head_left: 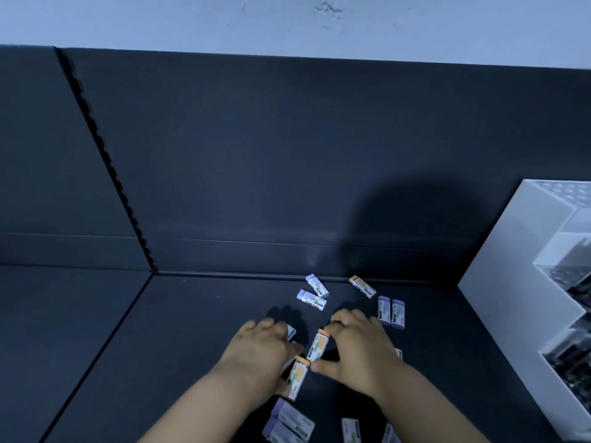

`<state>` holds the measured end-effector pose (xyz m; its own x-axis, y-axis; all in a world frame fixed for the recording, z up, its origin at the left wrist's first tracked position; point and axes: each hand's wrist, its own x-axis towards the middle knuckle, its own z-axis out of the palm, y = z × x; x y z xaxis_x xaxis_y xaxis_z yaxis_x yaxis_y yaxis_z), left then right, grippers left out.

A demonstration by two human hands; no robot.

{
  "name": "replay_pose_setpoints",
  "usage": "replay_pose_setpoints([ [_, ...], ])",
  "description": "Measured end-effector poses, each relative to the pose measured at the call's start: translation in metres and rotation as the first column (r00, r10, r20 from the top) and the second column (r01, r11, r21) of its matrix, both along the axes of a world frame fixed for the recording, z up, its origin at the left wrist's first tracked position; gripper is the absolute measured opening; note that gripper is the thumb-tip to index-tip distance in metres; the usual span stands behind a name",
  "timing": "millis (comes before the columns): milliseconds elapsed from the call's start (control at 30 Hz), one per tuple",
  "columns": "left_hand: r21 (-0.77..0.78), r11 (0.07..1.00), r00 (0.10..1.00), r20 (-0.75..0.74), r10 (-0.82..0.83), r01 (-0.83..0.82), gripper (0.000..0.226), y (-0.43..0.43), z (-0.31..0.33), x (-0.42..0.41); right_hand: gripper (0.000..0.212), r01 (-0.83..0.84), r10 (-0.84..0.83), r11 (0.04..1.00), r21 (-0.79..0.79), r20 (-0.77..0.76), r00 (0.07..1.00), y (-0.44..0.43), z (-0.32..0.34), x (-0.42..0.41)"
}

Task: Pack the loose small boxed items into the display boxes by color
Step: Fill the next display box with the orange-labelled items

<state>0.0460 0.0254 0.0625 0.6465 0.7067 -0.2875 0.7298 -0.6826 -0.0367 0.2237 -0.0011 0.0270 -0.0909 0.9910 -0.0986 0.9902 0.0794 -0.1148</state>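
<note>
Right hand (358,350), left of the rack (524,251), pinches 1 orange box (317,346) between thumb and curled fingers, probably gathering orange ones together for sorting. Left hand (260,350), farther from the rack, curls over a 2nd orange box (299,375); cannot tell if it grips. Purple boxes (391,311) lie loose nearer the rack. Surface: dark matte shelf (192,330), dark back panel (256,155), pale wall (319,24).
</note>
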Motion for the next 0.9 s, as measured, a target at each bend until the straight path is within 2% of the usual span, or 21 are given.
replay_pose_setpoints([
  [233,0.008,0.998,0.997,-0.051,-0.059,0.059,0.063,0.0,-0.008,0.009,0.065,-0.009,0.009,0.999,-0.041,0.022,1.0,0.0,0.006,0.007],
  [433,-0.013,0.998,0.994,-0.094,-0.063,0.062,0.069,-0.001,-0.011,0.015,0.071,-0.01,0.014,0.996,-0.094,0.039,0.999,0.001,0.01,0.011],
  [667,-0.044,0.997,0.995,-0.067,-0.071,0.068,0.07,0.0,-0.011,0.016,0.083,0.006,-0.001,0.992,-0.129,0.036,0.999,0.002,0.008,0.012],
  [900,-0.056,0.993,0.99,-0.087,-0.11,0.105,0.074,0.002,-0.011,0.022,0.081,0.001,0.004,0.986,-0.165,0.03,1.0,0.003,0.009,0.015],
])
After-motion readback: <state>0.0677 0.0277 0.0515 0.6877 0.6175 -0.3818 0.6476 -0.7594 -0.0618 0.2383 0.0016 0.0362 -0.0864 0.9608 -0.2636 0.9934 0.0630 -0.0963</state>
